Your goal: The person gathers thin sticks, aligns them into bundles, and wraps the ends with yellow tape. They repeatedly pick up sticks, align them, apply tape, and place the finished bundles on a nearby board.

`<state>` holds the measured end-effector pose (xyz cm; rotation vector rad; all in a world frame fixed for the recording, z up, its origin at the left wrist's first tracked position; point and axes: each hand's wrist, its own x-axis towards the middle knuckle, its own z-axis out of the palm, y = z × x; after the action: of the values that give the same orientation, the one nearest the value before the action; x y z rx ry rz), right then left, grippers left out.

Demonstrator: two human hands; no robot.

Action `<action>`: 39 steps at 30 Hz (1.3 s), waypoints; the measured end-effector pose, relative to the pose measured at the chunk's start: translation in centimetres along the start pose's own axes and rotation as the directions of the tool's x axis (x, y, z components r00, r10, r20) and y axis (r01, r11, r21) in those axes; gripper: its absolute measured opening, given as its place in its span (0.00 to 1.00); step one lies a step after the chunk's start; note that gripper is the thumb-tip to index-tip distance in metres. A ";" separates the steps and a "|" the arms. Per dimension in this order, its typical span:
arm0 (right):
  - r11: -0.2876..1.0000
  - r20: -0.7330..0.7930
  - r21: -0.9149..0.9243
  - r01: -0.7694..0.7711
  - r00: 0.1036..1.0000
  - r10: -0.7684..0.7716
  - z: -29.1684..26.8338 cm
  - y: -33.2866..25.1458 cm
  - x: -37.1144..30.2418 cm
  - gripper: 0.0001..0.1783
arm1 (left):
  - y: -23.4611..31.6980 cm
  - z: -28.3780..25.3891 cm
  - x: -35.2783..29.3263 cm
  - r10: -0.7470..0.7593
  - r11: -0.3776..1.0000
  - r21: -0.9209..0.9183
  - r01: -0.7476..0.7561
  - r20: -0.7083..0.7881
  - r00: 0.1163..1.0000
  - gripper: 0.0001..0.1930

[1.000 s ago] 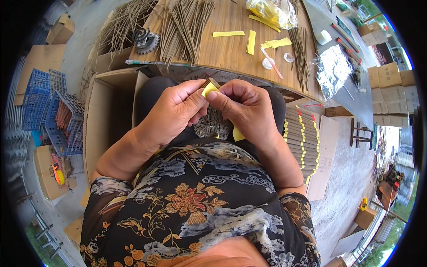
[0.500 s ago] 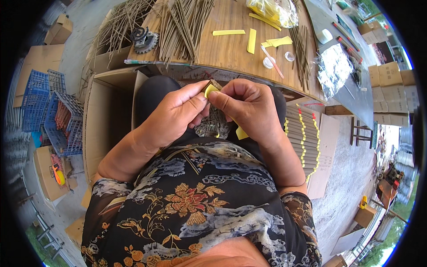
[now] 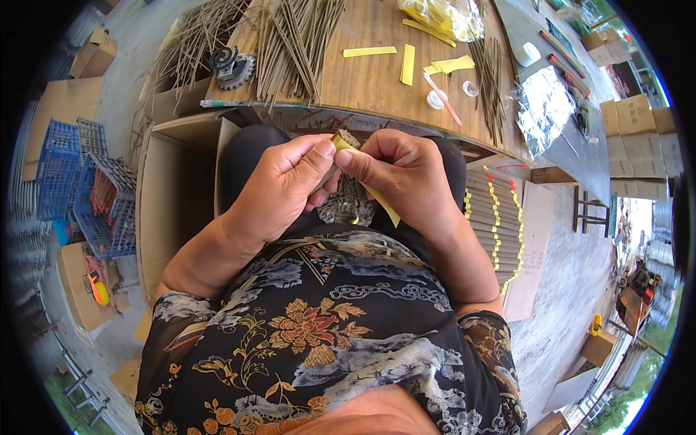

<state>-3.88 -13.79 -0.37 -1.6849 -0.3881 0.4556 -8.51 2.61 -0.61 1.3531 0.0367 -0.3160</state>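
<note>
Gripping bundle (image 3: 346, 135) in left hand (image 3: 290, 174), pinching yellow strip (image 3: 384, 206) against it with right hand (image 3: 404, 172)

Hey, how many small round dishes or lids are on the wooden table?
2: a white dish beside the pinkish stick, and a clear one farther right, near the brown sticks. Others could be hidden behind the plastic bag.

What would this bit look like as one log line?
left hand: holds brown bundle | right hand: pinches yellow strip by bundle's end | wooden table: thin brown sticks, more yellow strips
</note>
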 end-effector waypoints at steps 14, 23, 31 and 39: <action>0.836 -0.260 -0.469 0.285 0.860 -0.439 -0.3 1.9 0.9 0.20 | -0.9 1.0 0.2 0.089 0.984 0.168 -0.066 -0.133 0.987 0.18; 0.998 -0.096 0.036 0.045 0.994 -0.042 -0.2 0.9 -1.4 0.08 | -1.6 2.3 0.1 0.280 0.864 0.461 -0.201 -0.110 0.954 0.20; 0.927 0.106 0.374 -0.002 0.994 -0.041 -0.8 2.4 -1.6 0.11 | -1.0 2.0 -0.4 0.159 0.921 0.351 -0.171 0.062 0.985 0.22; 0.922 0.328 0.386 -0.026 0.938 -0.111 -2.6 2.7 -1.8 0.11 | -0.4 1.6 -0.4 -0.059 0.988 0.156 0.012 0.304 0.951 0.28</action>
<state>-4.12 -17.37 -2.57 -1.2092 -0.5514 0.7493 -9.21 1.11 -0.55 1.4419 -0.2282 -0.5671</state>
